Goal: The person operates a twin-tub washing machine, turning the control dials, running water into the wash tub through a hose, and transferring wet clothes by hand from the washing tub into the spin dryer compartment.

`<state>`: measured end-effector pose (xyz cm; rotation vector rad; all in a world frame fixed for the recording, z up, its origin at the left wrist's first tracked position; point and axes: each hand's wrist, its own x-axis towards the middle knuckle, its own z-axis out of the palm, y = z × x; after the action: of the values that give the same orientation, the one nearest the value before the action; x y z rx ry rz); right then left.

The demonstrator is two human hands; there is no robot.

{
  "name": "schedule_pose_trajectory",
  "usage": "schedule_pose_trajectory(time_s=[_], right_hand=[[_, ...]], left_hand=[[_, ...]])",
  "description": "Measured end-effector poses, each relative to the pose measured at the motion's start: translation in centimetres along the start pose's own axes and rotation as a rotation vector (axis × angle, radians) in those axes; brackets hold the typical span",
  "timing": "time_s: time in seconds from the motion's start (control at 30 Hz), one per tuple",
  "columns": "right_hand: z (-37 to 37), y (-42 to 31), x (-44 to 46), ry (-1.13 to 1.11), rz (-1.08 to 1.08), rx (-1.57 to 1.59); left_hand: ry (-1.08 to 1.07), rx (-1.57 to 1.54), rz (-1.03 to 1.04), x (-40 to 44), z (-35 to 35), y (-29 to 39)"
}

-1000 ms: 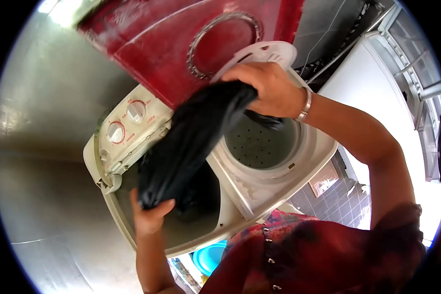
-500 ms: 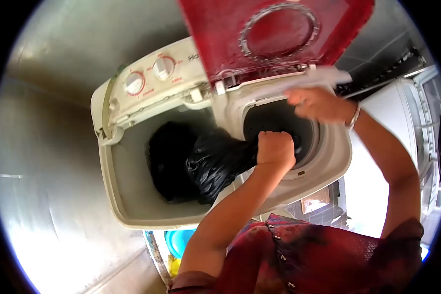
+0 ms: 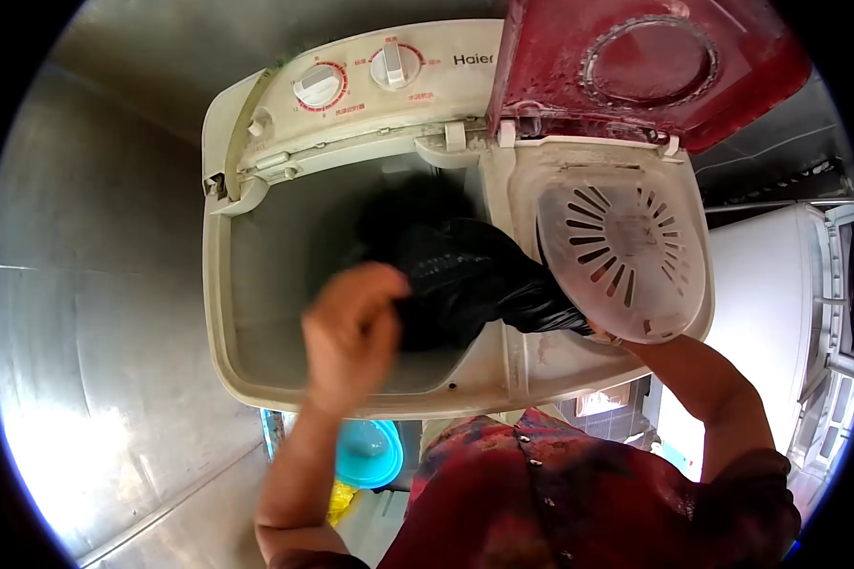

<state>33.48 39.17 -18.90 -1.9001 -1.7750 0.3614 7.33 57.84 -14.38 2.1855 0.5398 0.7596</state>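
A bunched black garment [image 3: 484, 275], glossy and wet-looking, stretches from the wash tub [image 3: 285, 275] across the divider towards the spin side. Its narrow end meets my right hand [image 3: 602, 332], which appears closed around it. Much of that hand is hidden beneath a translucent, slotted spin lid [image 3: 626, 248]. The lid lies tilted over the spin opening, its front edge above my right wrist. My left hand [image 3: 351, 327], smeared by motion, hovers over the front of the wash tub, beside the garment. Whether its fingers hold anything does not show. More dark cloth [image 3: 413, 204] sits in the tub.
The red outer lid [image 3: 650, 62] stands raised behind the spin side. Two dials [image 3: 320, 86] are on the control panel. A metal wall [image 3: 114, 266] rises at the left. Below the machine is a blue basin [image 3: 367, 453]; a white appliance [image 3: 759, 294] stands at the right.
My left hand has let go of the garment and moved left over the wash tub. My right hand has moved from the raised slotted lid down to the garment's end. The view has shifted.
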Motion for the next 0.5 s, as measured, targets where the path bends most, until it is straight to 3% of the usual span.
schedule_pose_trajectory(time_s=[0.07,0.13,0.2,0.27,0.5], right_hand=[[-0.2,-0.3,0.0,-0.018,0.027,0.029],[-0.4,-0.6,0.2,-0.040,0.043,0.052],[-0.5,-0.8,0.5,-0.061,0.061,0.076],[-0.5,-0.9,0.8,-0.087,0.080,0.102],[-0.2,-1.0,2.1,-0.137,0.122,0.161]], left_hand=[[-0.165,0.489,-0.056,0.6,-1.4,-6.3],[-0.472,0.507,-0.050,0.2,0.5,-11.4],[-0.655,0.396,0.081,1.8,3.5,-13.8],[-0.529,0.117,0.308,3.0,7.5,-16.4],[-0.819,-0.450,0.253,3.9,14.4,-18.9]])
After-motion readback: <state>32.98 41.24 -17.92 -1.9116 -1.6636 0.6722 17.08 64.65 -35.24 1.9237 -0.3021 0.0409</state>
